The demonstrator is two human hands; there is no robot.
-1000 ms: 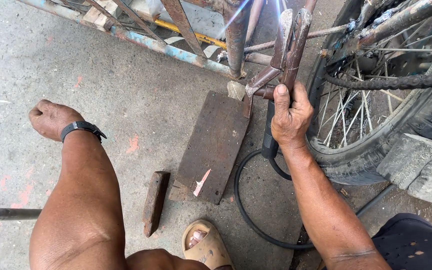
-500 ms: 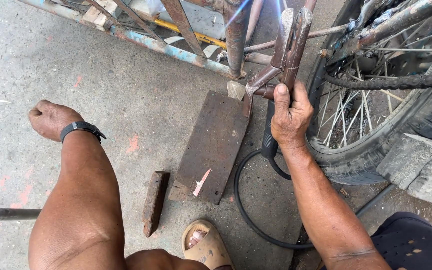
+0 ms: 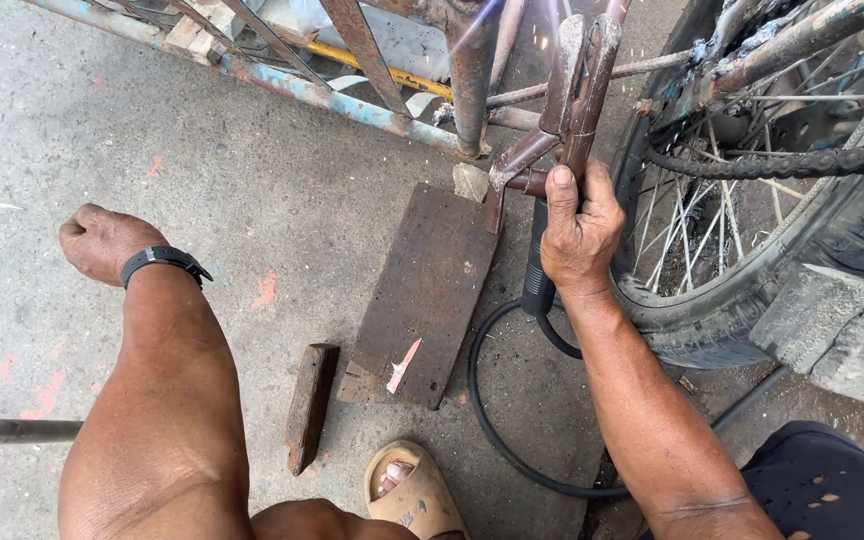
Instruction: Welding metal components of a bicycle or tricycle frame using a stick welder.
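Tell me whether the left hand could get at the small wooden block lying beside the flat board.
Probably yes. The left hand is a closed fist resting on bare concrete, holding nothing, and open ground lies between it and the small wooden block. Only the person's own left forearm passes close to the block. The right hand is gripping the black handle.

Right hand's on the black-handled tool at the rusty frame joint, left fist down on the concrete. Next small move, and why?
Probably a small nudge of the tool tip along the joint. The right hand grips the black handle with its cable looping slack on the ground, and the tip meets the rusty frame bars above the wooden board. The left hand rests as a fist on the concrete, empty.
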